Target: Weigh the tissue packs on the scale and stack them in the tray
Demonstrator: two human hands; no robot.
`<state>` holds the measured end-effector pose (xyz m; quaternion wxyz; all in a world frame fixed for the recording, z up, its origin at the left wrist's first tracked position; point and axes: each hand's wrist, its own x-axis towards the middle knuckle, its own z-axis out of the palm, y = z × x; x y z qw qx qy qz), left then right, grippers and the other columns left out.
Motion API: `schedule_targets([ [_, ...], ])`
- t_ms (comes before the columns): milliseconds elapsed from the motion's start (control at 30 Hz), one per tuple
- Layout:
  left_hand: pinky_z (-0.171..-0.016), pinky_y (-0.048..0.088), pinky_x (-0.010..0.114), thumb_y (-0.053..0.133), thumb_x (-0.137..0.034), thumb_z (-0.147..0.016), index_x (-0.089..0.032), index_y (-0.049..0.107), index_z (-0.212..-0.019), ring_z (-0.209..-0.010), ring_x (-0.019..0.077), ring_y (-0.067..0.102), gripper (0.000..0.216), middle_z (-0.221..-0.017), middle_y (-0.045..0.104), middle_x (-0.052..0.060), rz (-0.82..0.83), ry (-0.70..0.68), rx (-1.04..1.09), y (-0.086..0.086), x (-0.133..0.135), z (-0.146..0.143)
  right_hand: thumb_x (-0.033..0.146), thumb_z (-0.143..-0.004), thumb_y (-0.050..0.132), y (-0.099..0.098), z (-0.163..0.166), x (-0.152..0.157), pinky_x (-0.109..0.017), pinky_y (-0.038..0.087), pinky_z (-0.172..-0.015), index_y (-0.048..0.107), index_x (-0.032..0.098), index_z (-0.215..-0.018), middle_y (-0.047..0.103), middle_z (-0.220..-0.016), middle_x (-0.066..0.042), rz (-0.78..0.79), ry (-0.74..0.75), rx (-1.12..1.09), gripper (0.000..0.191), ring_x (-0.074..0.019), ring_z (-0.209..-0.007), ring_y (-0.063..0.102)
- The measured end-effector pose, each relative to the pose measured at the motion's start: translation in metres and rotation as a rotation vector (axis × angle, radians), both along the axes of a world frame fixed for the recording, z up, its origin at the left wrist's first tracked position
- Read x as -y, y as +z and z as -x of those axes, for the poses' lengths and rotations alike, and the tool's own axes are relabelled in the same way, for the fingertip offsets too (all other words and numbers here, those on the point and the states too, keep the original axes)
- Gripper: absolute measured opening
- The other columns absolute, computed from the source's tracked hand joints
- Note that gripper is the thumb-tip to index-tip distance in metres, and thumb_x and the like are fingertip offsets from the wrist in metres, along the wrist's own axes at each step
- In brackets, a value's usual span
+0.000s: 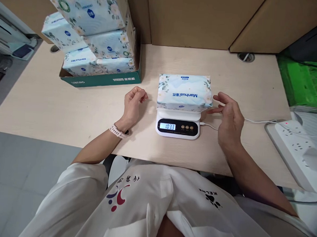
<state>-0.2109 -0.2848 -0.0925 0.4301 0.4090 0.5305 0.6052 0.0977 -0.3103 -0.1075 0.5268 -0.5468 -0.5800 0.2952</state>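
Observation:
A floral tissue pack (185,88) marked "Manhua" lies flat on a white kitchen scale (178,128), covering most of its platform. Lit digits on the scale's display look like 103.3. To the left of the pack, my left hand (133,102) rests on the table, its fingers curled in loosely with nothing visible in them. My right hand (229,117) is at the pack's right end, fingers apart, the fingertips very close to its edge; whether they touch it I cannot tell. A white cable (210,126) runs from the scale's right side behind this hand.
Several similar tissue packs (87,10) are stacked in a green cardboard box (101,80) at the back left. Brown panels (202,21) border the table's far side. On the right are a white power strip (294,141) and a green crate (305,82).

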Motion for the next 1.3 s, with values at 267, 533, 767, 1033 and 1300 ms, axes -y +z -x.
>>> schedule_targets([
  [267,-0.073,0.046,0.028,0.069,-0.021,-0.102,-0.022,0.058,-0.059,-0.065,0.0122,0.051,0.045,-0.063,0.058,-0.001,-0.092,-0.047,-0.121,0.004,0.005,-0.002,0.077,-0.108,0.048,-0.002,-0.002,-0.002,-0.061,0.059,-0.116,0.074,0.032,-0.142,0.079,-0.141,-0.009,-0.013,0.008,0.002,0.061,-0.0289,-0.116,0.080],
  [533,-0.097,0.059,0.039,0.073,-0.059,-0.100,-0.023,0.088,-0.099,-0.098,0.0244,0.077,0.040,-0.114,0.087,0.010,-0.014,-0.266,-0.146,0.027,0.005,-0.016,0.086,-0.103,0.047,0.002,0.005,0.000,-0.063,0.032,-0.142,0.056,0.032,-0.166,0.059,-0.174,-0.010,0.080,0.191,0.027,0.083,-0.0332,-0.166,0.052],
  [767,-0.131,0.045,0.059,0.080,-0.066,-0.092,-0.020,0.086,-0.119,-0.149,0.0429,0.065,0.054,-0.150,0.077,0.017,-0.013,-0.649,-0.165,0.029,-0.070,-0.102,0.076,-0.102,0.058,-0.024,-0.058,-0.055,-0.062,0.031,-0.141,0.050,0.026,-0.166,0.052,-0.177,-0.015,0.034,-0.181,-0.055,0.082,-0.0316,-0.166,0.049],
  [1033,-0.141,0.035,0.051,0.071,-0.065,-0.098,-0.012,0.064,-0.159,-0.168,0.0405,0.047,0.082,-0.178,0.050,0.022,-0.021,-1.033,-0.444,0.030,-0.092,-0.176,0.055,-0.092,0.079,-0.011,-0.090,-0.060,-0.077,0.008,-0.138,0.069,0.032,-0.150,0.047,-0.180,-0.016,-0.219,-0.433,0.451,0.063,-0.0448,-0.171,0.034],
  [1300,-0.143,0.029,0.052,0.082,-0.047,-0.098,-0.028,0.079,-0.129,-0.169,0.0347,0.045,0.037,-0.164,0.068,0.008,-0.430,-0.323,-0.336,0.094,-0.056,-0.032,0.041,-0.097,0.069,-0.020,-0.093,-0.088,-0.082,0.006,-0.133,0.080,0.033,-0.115,0.063,-0.167,-0.010,-0.241,-0.194,0.584,0.023,-0.0460,-0.166,0.040],
])
